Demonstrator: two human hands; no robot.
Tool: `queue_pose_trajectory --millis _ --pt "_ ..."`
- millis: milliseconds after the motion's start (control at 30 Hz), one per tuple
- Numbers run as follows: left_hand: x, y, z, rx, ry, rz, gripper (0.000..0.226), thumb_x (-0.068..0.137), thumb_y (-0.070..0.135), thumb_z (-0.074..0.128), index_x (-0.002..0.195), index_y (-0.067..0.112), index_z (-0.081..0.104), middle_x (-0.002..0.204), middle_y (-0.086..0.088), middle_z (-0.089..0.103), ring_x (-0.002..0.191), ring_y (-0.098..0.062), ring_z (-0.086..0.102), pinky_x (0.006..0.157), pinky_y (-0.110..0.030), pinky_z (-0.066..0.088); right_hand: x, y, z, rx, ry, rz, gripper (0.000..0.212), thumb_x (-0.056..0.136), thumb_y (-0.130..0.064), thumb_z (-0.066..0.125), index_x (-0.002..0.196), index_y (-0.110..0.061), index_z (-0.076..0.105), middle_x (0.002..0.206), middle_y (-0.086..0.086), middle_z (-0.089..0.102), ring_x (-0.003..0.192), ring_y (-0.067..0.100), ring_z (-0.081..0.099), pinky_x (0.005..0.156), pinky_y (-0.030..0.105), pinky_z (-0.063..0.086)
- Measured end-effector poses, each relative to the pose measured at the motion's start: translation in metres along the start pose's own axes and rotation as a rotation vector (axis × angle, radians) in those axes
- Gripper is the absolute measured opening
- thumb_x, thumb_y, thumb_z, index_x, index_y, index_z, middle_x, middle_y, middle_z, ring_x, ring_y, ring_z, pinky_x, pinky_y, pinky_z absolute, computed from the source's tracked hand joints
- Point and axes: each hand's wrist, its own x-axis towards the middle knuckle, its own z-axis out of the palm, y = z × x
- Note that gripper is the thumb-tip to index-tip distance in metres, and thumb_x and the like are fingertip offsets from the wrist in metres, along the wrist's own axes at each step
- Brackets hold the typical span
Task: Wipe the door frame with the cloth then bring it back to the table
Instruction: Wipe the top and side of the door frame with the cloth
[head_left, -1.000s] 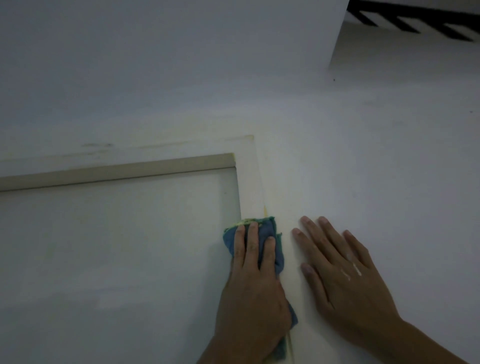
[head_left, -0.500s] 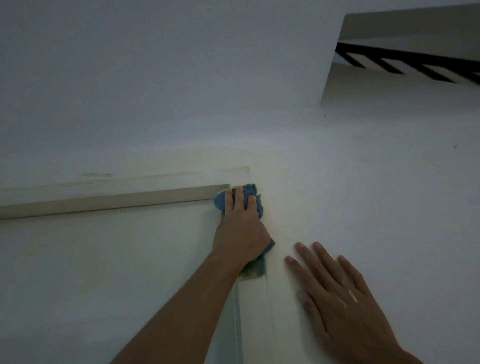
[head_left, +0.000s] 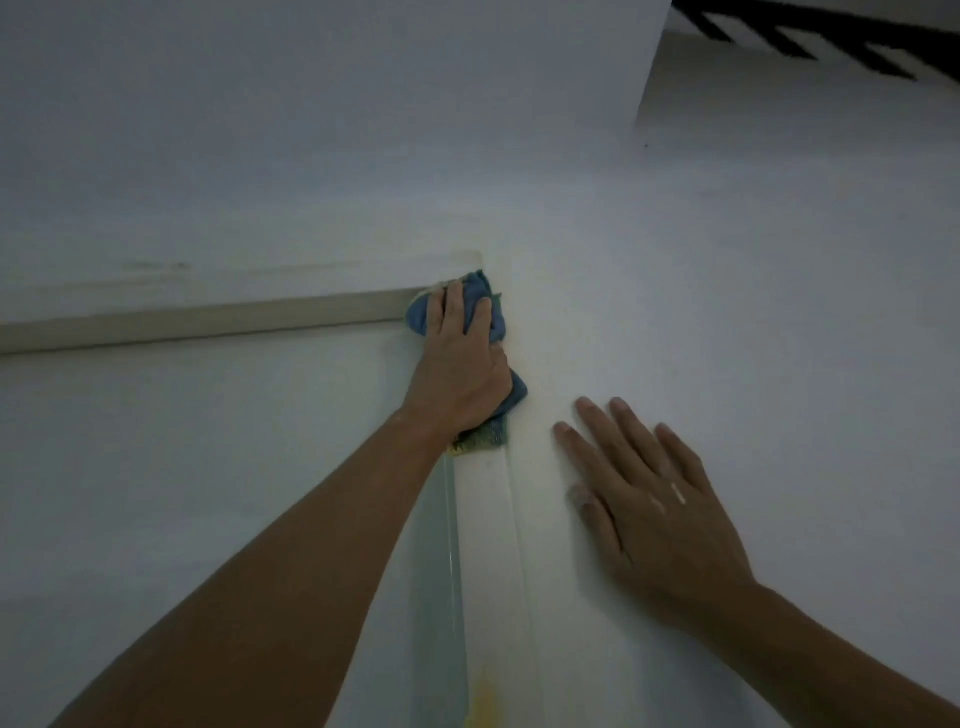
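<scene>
A white door frame runs up the middle and turns left along the top as a beige strip. My left hand presses a blue cloth with a green-yellow edge onto the frame's upper right corner. The hand covers most of the cloth. My right hand lies flat on the white wall just right of the frame, fingers spread, holding nothing.
The white door panel fills the lower left. White wall spreads right and above. A dark barred opening shows at the top right. A yellowish stain marks the frame low down.
My left hand slid the cloth up the vertical frame piece to the top corner, arm stretching out. My right hand stayed flat on the wall.
</scene>
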Motion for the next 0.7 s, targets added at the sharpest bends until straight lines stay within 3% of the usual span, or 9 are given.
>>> queue_pose_trajectory --millis 67,233,467,700 --pt "-0.031 0.010 0.000 -0.068 -0.012 -0.001 0.055 0.092 0.014 0.035 0.139 -0.014 0.035 0.150 -0.037 0.021 0.141 -0.051 0.017 0.116 -0.059 0.007 -0.009 -0.005 0.001 0.003 -0.004 0.012 0.055 0.104 -0.042 0.020 0.156 -0.026 0.027 0.166 -0.002 0.018 0.154 0.018 0.010 0.122 0.048 0.018" --pt "-0.101 0.037 -0.014 -0.221 -0.167 -0.125 0.062 0.093 0.029 0.024 0.151 0.005 0.020 0.161 -0.016 -0.005 0.148 -0.029 -0.012 0.118 -0.036 -0.010 -0.020 -0.011 0.002 -0.014 -0.003 0.040 0.055 0.104 -0.041 0.021 0.156 -0.024 0.029 0.166 0.000 0.021 0.154 0.020 0.013 0.123 0.047 0.016" --pt "-0.176 0.068 -0.034 -0.431 -0.255 -0.174 0.058 0.096 0.029 0.025 0.151 0.012 0.023 0.162 -0.002 -0.007 0.147 -0.010 -0.017 0.121 -0.033 -0.006 -0.037 -0.023 0.000 0.003 -0.004 0.071 0.056 0.103 -0.039 0.024 0.156 -0.023 0.027 0.166 0.001 0.020 0.154 0.020 0.012 0.123 0.047 0.015" --pt "-0.231 0.091 -0.037 -0.462 -0.257 -0.156 0.057 0.099 0.030 0.024 0.153 0.014 0.016 0.162 0.001 -0.011 0.145 -0.006 -0.023 0.120 -0.029 -0.008 -0.059 -0.035 0.000 0.012 -0.027 0.060 0.056 0.103 -0.039 0.025 0.157 -0.022 0.026 0.167 0.000 0.017 0.155 0.019 0.008 0.123 0.048 0.014"
